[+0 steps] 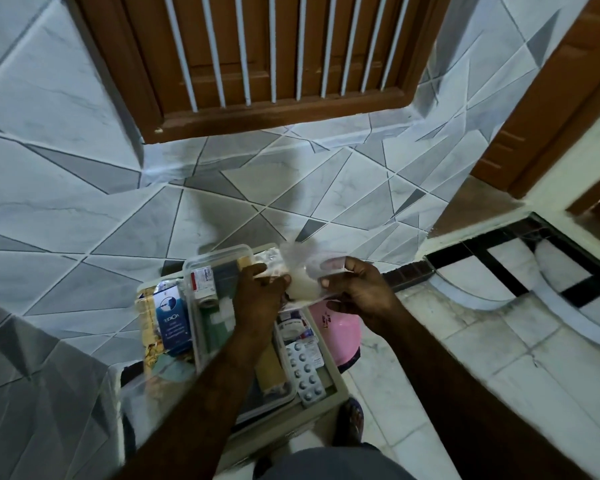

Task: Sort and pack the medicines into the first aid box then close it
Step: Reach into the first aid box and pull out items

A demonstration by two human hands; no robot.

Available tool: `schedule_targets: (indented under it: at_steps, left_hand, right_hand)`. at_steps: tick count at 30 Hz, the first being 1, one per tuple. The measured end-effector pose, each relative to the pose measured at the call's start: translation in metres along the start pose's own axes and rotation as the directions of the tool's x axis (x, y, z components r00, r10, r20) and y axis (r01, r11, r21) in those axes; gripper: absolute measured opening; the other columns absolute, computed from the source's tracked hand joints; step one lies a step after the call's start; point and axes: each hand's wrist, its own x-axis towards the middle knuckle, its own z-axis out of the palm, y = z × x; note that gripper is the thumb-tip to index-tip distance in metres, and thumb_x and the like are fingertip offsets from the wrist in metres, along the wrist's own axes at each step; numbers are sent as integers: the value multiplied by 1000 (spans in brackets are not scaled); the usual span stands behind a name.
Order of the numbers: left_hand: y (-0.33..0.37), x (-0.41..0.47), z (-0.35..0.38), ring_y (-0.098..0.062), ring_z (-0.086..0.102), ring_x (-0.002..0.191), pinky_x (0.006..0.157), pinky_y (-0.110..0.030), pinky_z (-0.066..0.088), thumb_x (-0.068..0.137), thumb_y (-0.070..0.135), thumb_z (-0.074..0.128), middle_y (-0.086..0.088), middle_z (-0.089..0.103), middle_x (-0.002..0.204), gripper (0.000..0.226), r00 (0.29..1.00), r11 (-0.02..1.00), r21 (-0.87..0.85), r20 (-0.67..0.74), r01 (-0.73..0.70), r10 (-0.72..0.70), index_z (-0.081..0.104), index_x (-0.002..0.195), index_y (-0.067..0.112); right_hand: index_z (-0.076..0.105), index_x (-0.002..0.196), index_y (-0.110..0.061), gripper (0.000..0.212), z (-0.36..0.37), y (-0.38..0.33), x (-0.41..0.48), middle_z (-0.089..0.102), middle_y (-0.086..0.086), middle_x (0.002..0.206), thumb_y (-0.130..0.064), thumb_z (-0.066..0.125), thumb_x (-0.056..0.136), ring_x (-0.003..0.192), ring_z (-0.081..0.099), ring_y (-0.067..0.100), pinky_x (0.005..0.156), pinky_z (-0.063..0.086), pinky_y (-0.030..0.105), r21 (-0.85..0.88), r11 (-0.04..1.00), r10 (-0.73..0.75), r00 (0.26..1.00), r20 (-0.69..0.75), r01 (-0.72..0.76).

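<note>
An open first aid box [340, 389] lies low in the middle of the head view, with a clear plastic tray [215, 258] set in it. Inside lie a blue carton [172, 323], a silver blister strip [305, 372], a yellow strip [271, 368] and other packs. Above the box, my left hand [257, 299] and my right hand [361, 292] both hold a clear plastic pouch [305, 271] with blister strips in it. The pouch is blurred, so its contents are unclear.
The box rests on a small stand beside a tiled ledge [49, 393] at the left. A pink cylinder [336, 327] stands just right of the box on the pale floor. A tiled wall and a wooden barred window [274, 64] rise behind.
</note>
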Motion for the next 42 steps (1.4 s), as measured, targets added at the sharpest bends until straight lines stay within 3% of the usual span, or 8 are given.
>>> schedule_targets:
  at_steps: [5, 13, 18, 23, 27, 35, 38, 42]
  left_hand:
    - [2, 10, 34, -17, 58, 64, 45, -21, 45, 81, 13, 72, -18, 70, 99, 22, 998, 994, 100, 62, -39, 33, 67, 103, 9]
    - [-4, 45, 77, -28, 68, 74, 68, -39, 59, 72, 26, 76, -12, 74, 85, 12, 999, 981, 190, -38, -31, 39, 68, 78, 21]
    - [-2, 70, 115, -18, 63, 65, 42, -15, 46, 80, 9, 72, -10, 69, 81, 8, 998, 992, 127, -68, 23, -15, 67, 86, 10]
    - [-15, 102, 166, -20, 62, 61, 60, -30, 51, 82, 7, 70, -14, 69, 78, 10, 992, 980, 159, -20, 122, -121, 66, 76, 13]
    - [-37, 117, 195, -20, 65, 65, 69, -39, 56, 82, 8, 71, -8, 68, 75, 8, 978, 967, 154, 13, 202, -207, 64, 81, 14]
    - [-70, 115, 229, -22, 69, 81, 67, -33, 56, 85, 9, 66, -7, 71, 91, 12, 941, 908, 264, 2, 326, -338, 69, 93, 17]
    - [-82, 111, 239, -27, 69, 91, 83, -41, 59, 83, 3, 66, -9, 71, 94, 14, 931, 901, 247, -16, 356, -364, 68, 90, 15]
    - [-101, 106, 245, -23, 66, 90, 81, -32, 57, 85, 0, 64, -7, 68, 92, 13, 923, 897, 231, -6, 377, -386, 67, 97, 6]
  right_hand:
    - [67, 104, -2, 28, -14, -12, 10, 65, 8, 79, 10, 63, 78, 51, 63, 14, 46, 50, 23, -45, 996, -86, 994, -68, 83]
    - [69, 102, -1, 20, -47, -21, 62, 66, 9, 80, -3, 68, 82, 58, 61, 18, 49, 53, 25, -79, 995, -53, 998, 18, 54]
    - [69, 97, -4, 24, -79, -25, 111, 65, 13, 73, 5, 71, 75, 58, 62, 20, 48, 51, 23, -46, 999, 23, 995, 93, -18]
    - [67, 93, -6, 23, -127, -20, 160, 67, 16, 81, 8, 69, 75, 71, 66, 27, 63, 58, 37, -38, 995, 98, 991, 91, -95]
    - [66, 93, -6, 21, -162, -7, 185, 68, 13, 82, 7, 70, 76, 70, 67, 23, 58, 57, 32, -38, 986, 162, 985, 57, -160]
    - [69, 107, -9, 30, -206, 26, 197, 72, 14, 105, 0, 70, 78, 95, 70, 32, 74, 59, 40, -111, 965, 249, 963, 103, -238]
    - [69, 100, -10, 24, -216, 33, 190, 72, 13, 98, 3, 67, 80, 91, 70, 31, 68, 58, 36, -101, 966, 246, 967, 69, -239]
    - [68, 94, -7, 19, -223, 47, 178, 71, 10, 88, 6, 64, 81, 84, 70, 29, 63, 56, 30, -53, 962, 269, 963, 11, -268]
